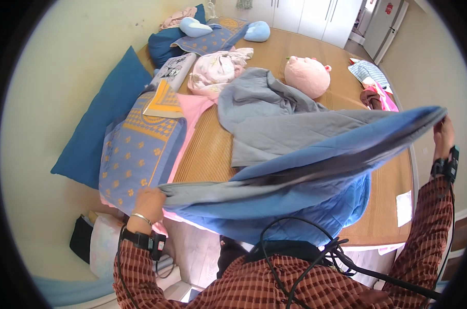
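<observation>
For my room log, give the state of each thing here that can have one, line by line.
Gray-and-blue quilt: partly lifted, creased
Left hand: closed on quilt edge
Right hand: closed on raised quilt corner
Pink patterned cloth: bunched
Blue-and-yellow cloth: spread, one end folded over
Blue cushion: tilted
White cabinet doors: shut

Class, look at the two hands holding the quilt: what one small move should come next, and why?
Probably a gentle tug of the quilt toward the body: the left hand and right hand grip it wide apart, while its far grey part lies rumpled on the brown mat, near the pink plush toy.
</observation>
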A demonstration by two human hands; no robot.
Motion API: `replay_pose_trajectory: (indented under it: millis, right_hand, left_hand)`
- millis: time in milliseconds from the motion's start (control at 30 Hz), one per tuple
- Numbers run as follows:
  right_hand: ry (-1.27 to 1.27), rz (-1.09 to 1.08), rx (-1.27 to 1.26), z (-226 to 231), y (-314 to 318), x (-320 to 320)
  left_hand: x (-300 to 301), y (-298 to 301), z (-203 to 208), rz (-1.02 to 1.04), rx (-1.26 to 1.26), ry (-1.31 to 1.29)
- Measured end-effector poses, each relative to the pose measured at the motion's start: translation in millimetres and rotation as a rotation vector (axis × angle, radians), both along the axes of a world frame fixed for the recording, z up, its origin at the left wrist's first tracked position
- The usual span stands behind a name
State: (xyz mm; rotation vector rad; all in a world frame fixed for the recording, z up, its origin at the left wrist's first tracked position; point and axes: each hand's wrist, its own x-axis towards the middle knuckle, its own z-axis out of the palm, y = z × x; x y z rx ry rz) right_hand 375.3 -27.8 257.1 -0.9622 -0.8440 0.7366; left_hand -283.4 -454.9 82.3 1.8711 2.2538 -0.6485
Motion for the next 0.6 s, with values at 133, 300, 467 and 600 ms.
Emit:
replay_pose_trajectory:
  millis: [133,300,467,600]
  right_hand:
    - [0.02,-0.022,-0.003,11.4,26.3,176.7]
    - [0.057,-0.048,-0.001,-29.4,-2.6,199.9]
    - [0.0,-0.134,-0.046,-46.3,-40.0,303.5]
    - [-0.126,-0.047,0.076,-8.2,-82.3,373.9]
  left_hand:
    - [-43.3,-39.3,-70.0,0.209,0.158,0.097]
    - [-56.1,-59.9,-100.2,0.603,0.439,-0.067]
    - [-41.8,-20.6,-72.2,0.549,0.548,0.075]
    - [-71.3,45.7,-67.3,0.661,0.777,-0.091]
